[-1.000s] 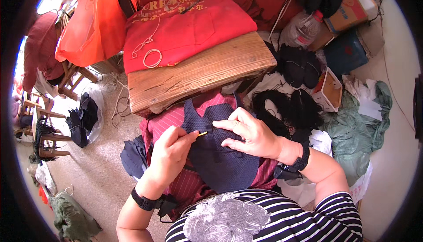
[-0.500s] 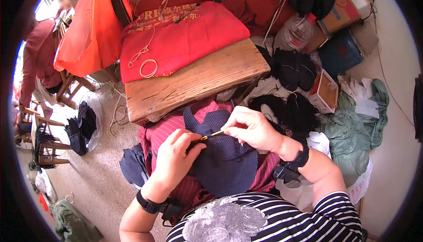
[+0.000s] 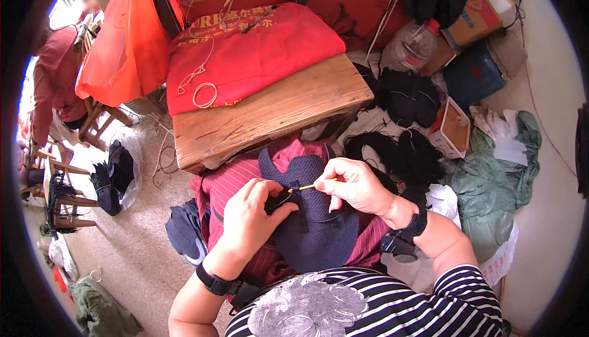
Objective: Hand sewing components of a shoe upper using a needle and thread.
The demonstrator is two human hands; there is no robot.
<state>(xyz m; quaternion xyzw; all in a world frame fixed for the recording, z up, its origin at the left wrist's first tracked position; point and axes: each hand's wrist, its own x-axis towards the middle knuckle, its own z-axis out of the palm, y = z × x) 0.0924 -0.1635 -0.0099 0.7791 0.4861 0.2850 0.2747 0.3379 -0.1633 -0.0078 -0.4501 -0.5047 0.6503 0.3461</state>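
Observation:
Across my lap lies a dark blue textured fabric piece (image 3: 322,239) with a notched far end. My left hand (image 3: 253,214) pinches it at its left side, thumb and forefinger closed on a small dark edge or loop. My right hand (image 3: 356,186) holds a thin gold crochet hook (image 3: 308,187) between thumb and fingertips, its tip pointing left. That tip meets the dark material beside my left fingertips; exactly how it passes through is too small to tell. Beneath the piece is a dark red striped cloth (image 3: 221,193).
Ahead stands a wooden bench (image 3: 270,110) with a red cloth (image 3: 257,54) and a white cord coil (image 3: 205,95). Black yarn bundles (image 3: 420,153), a white box (image 3: 453,127) and green plastic sheeting (image 3: 491,177) lie at right. A red bag (image 3: 126,42) hangs at left, near another person's sleeve (image 3: 52,82).
The hook's tip has gone from a bare spot by my left fingertips to the dark material there. My left fingers have spread slightly around the edge, and my right hand has shifted slightly right.

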